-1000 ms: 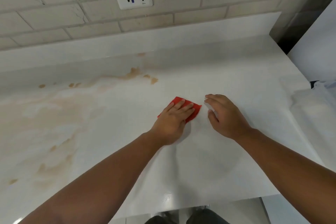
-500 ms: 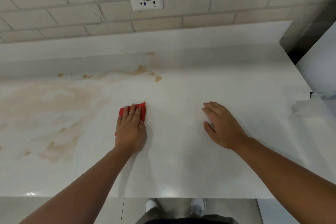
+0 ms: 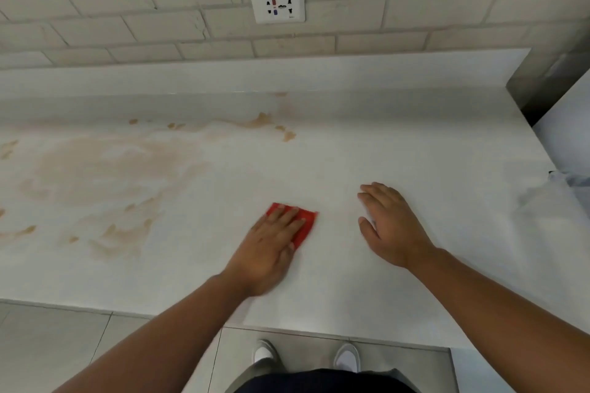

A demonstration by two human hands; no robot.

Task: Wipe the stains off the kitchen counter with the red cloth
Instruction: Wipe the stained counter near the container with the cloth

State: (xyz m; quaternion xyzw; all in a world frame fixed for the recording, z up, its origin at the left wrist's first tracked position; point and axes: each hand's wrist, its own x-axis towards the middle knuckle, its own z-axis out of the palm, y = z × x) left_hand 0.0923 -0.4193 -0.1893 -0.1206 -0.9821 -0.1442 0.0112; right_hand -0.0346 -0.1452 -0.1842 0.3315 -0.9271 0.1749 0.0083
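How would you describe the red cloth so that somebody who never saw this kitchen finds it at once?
Start at the white socket in the brick wall and come straight down onto the pale counter. There the left hand presses flat on the red cloth. Nothing else on the counter is red; the right hand beside it lies on bare counter.

my left hand (image 3: 268, 252) flat on the cloth (image 3: 305, 226), cloth on the counter (image 3: 415, 153) | my right hand (image 3: 391, 226) right of cloth, apart, on counter | stains (image 3: 111, 169) left of and behind cloth | socket (image 3: 277, 5) on wall behind cloth
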